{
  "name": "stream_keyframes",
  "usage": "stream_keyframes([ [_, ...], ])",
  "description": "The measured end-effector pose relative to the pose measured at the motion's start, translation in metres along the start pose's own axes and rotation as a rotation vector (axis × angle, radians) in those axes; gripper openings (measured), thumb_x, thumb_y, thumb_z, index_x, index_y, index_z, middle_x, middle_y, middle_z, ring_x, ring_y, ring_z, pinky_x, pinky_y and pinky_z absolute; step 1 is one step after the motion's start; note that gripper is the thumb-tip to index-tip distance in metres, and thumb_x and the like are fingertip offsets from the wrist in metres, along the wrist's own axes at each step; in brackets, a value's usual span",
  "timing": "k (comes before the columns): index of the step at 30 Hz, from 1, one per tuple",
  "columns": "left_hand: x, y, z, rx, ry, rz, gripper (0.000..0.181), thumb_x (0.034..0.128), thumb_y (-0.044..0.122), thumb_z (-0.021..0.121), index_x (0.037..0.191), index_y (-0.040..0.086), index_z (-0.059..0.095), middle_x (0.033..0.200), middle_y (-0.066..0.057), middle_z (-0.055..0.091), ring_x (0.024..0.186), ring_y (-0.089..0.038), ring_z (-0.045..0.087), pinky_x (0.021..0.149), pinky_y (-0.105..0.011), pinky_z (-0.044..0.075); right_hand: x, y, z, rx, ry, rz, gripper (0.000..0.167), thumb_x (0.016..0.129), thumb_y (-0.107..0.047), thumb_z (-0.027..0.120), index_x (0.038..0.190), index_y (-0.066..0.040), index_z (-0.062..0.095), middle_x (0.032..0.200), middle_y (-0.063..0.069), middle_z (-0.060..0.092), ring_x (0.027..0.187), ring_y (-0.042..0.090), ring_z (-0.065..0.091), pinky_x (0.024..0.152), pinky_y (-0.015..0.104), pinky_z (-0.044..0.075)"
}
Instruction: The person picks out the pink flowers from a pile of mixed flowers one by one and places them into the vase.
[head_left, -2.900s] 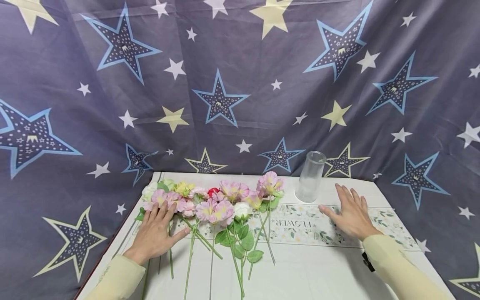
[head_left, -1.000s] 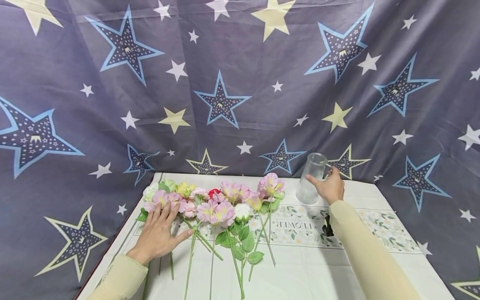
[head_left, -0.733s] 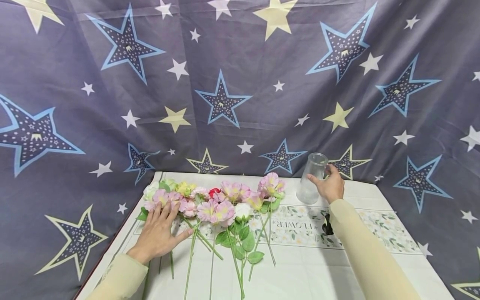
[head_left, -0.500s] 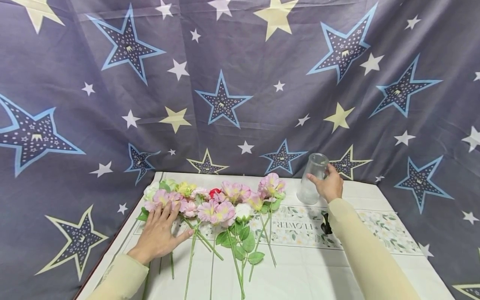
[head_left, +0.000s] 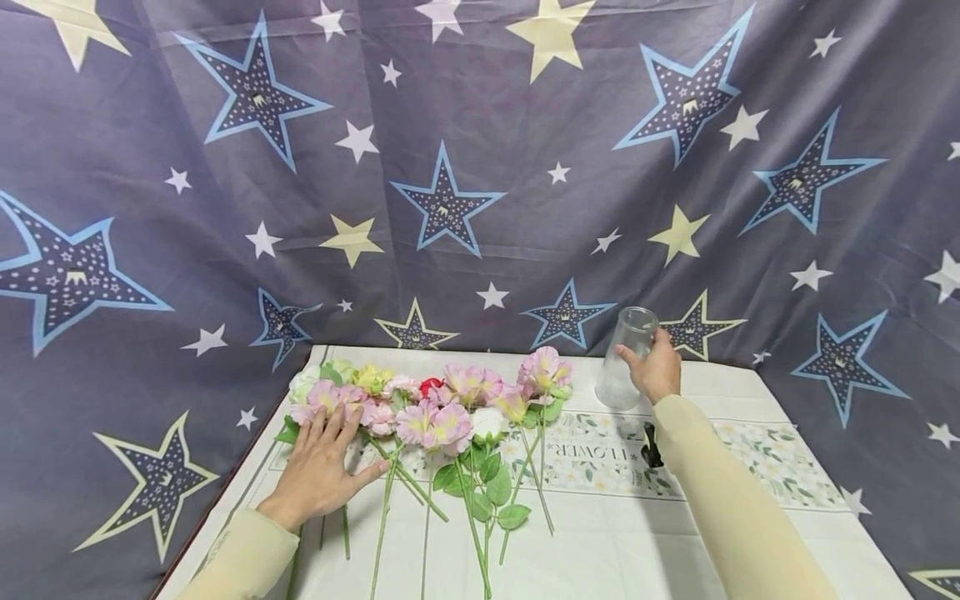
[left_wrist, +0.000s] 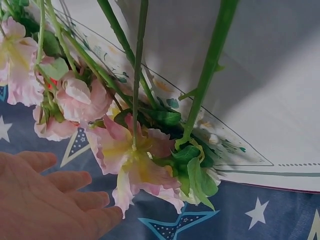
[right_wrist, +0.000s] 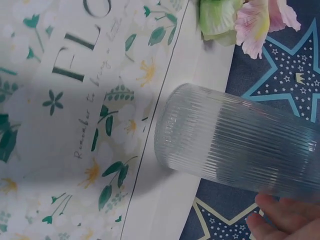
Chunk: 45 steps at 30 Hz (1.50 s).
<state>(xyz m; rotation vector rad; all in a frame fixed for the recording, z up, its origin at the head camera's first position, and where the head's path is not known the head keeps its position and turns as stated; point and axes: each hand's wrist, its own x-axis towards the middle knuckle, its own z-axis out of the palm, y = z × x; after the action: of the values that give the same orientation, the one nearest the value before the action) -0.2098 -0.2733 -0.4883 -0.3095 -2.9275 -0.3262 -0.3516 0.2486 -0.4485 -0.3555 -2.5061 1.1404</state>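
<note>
A clear ribbed glass vase (head_left: 624, 375) stands upright toward the back right of the table. My right hand (head_left: 657, 367) holds it from the right side, thumb across the front and fingers round the far side. In the right wrist view, fingertips (right_wrist: 272, 217) lie against the vase wall (right_wrist: 235, 140). My left hand (head_left: 318, 467) is spread with fairly straight fingers over a pink artificial flower (head_left: 326, 396) at the left end of a row of flowers. In the left wrist view that hand (left_wrist: 55, 200) is beside the pink blooms (left_wrist: 132, 160), gripping nothing.
Several artificial flowers in pink, white, yellow and red lie side by side, green stems (head_left: 474, 525) toward me. A white cloth (head_left: 600, 550) with a printed FLOWER band (head_left: 592, 454) covers the table. A star-patterned curtain (head_left: 480, 108) hangs right behind it.
Since the earliest frame my right hand has moved left and back from above the cloth to the vase and taken hold of it. The left hand has stayed on the flowers.
</note>
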Motion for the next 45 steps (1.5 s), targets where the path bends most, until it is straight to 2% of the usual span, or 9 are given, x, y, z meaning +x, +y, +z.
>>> stream_keyframes([
  [8,0.000,0.000,0.001,0.006,0.012,0.008,0.106,0.0884,0.078,0.055,0.159,0.003,0.031,0.163,-0.030,0.025,0.151,-0.054,0.012,0.120,-0.065,0.009,-0.003,-0.001,-0.003,-0.032,-0.026,0.021,0.078,0.097,-0.033,0.073,0.155,0.000,0.033,0.147,0.031,0.050,0.134,0.050,0.048,0.112,0.059,0.037],
  [17,0.000,-0.001,0.002,-0.008,0.004,0.003,0.108,0.0879,0.080,0.053,0.160,0.004,0.030,0.164,-0.029,0.023,0.151,-0.053,0.011,0.120,-0.065,0.008,-0.011,-0.001,-0.004,-0.052,-0.008,-0.039,0.075,0.094,-0.033,0.076,0.150,-0.001,0.040,0.139,0.031,0.056,0.127,0.050,0.055,0.108,0.058,0.041],
  [34,0.001,0.001,0.002,-0.015,0.005,0.015,0.107,0.0879,0.079,0.055,0.160,0.004,0.030,0.164,-0.029,0.023,0.151,-0.053,0.011,0.120,-0.064,0.008,-0.036,-0.004,-0.010,-0.039,-0.029,-0.061,0.073,0.093,-0.034,0.078,0.147,0.001,0.043,0.142,0.031,0.054,0.129,0.049,0.053,0.109,0.059,0.040],
  [41,0.002,0.001,0.002,-0.017,0.005,0.014,0.106,0.0885,0.077,0.057,0.160,0.003,0.030,0.164,-0.028,0.022,0.151,-0.054,0.011,0.120,-0.065,0.008,-0.046,-0.002,-0.014,-0.035,-0.042,-0.097,0.069,0.094,-0.032,0.077,0.146,-0.001,0.045,0.142,0.029,0.055,0.112,0.048,0.065,0.098,0.058,0.048],
  [45,0.002,0.002,0.002,-0.016,0.003,0.016,0.107,0.0885,0.078,0.055,0.160,0.003,0.030,0.164,-0.029,0.023,0.151,-0.053,0.011,0.120,-0.065,0.008,-0.052,-0.002,-0.016,-0.036,-0.056,-0.100,0.071,0.095,-0.032,0.076,0.148,0.000,0.043,0.142,0.031,0.054,0.112,0.048,0.065,0.095,0.057,0.051],
])
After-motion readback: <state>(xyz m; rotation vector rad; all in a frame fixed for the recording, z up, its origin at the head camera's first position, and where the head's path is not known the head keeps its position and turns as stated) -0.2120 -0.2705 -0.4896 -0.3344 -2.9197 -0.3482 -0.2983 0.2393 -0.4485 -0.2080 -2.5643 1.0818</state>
